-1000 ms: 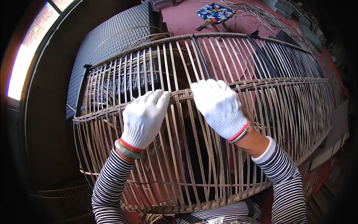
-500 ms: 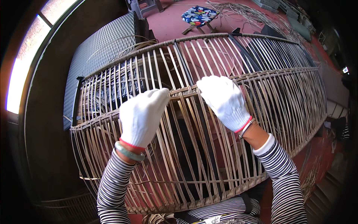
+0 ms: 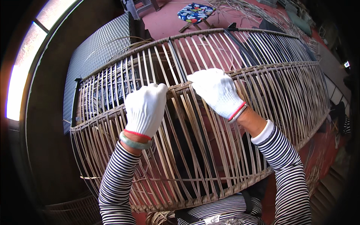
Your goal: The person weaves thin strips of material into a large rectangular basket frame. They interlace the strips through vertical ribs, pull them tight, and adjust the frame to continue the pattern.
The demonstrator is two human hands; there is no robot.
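A large brown woven wicker frame (image 3: 161, 200), with many upright strands over dark metal bars, stretches across the view before me. Its wrapped middle rail (image 3: 179, 89) runs between my two white-gloved hands. My left hand (image 3: 145, 109) is closed around the rail at the left, its fingers curled over the far side. To the right, my right hand (image 3: 215, 90) also grips that rail, thumb side toward the left hand. The fingertips of both are hidden behind the rail. Below the rail, the long strands run down to the near woven edge.
A grey woven wicker box-like piece (image 3: 99, 47) stands behind the frame at left. Beyond the frame is a small stool with a patterned blue seat (image 3: 195, 13). Loose cane strips (image 3: 247, 13) lie on the red floor at the back. A bright window (image 3: 26, 63) is at far left.
My right hand has shifted slightly left and up in the view, and my left hand slightly left and more upright. Both stay closed on the rail. The view has tilted a little.
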